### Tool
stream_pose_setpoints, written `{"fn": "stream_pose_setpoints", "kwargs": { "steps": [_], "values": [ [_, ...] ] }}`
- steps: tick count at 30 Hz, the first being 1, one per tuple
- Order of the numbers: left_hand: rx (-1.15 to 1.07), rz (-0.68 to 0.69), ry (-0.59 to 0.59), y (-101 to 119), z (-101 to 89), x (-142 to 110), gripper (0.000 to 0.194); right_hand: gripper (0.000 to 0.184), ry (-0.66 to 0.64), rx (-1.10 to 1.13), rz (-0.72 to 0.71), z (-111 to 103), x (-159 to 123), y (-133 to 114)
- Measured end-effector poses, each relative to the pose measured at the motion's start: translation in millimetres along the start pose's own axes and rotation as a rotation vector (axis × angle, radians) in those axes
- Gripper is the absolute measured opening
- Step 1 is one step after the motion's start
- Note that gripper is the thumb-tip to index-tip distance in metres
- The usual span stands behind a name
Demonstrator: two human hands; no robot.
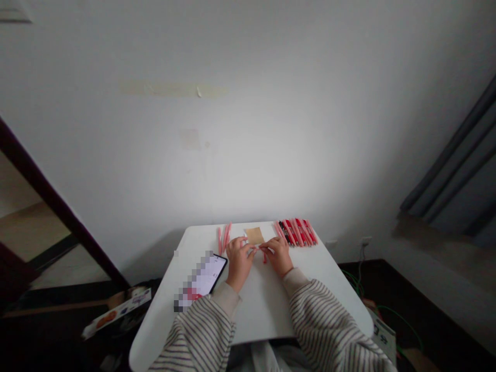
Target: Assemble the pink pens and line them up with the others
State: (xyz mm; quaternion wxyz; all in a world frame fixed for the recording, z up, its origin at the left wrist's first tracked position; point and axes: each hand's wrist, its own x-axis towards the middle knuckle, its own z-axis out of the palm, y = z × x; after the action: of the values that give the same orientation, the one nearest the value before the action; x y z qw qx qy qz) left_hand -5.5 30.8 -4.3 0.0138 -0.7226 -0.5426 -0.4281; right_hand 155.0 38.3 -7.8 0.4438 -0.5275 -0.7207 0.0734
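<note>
My left hand [238, 258] and my right hand [278, 255] meet over the middle of a small white table [267, 310], fingers curled together around a thin pink pen [260, 250] held between them. A small brown paper piece [254, 235] lies just beyond the hands. Three pink pens [223, 236] lie to the left of the paper. A row of several red and black pens [296, 232] lies at the table's far right. Striped sleeves cover both forearms.
A phone [201, 279] with its screen lit lies on the table left of my left hand. A white wall stands right behind the table. A flat box [116, 312] lies on the dark floor at left; a grey curtain [457, 175] hangs at right.
</note>
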Motion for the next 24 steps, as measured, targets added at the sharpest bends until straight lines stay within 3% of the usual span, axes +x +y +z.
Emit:
{"fn": "stream_pose_setpoints", "kwargs": {
  "steps": [24],
  "values": [
    [0.001, -0.011, -0.023, 1.6, -1.7, -0.5, 0.013, 0.011, -0.002, -0.004, 0.018, 0.2, 0.2, 0.4]
  ]
}}
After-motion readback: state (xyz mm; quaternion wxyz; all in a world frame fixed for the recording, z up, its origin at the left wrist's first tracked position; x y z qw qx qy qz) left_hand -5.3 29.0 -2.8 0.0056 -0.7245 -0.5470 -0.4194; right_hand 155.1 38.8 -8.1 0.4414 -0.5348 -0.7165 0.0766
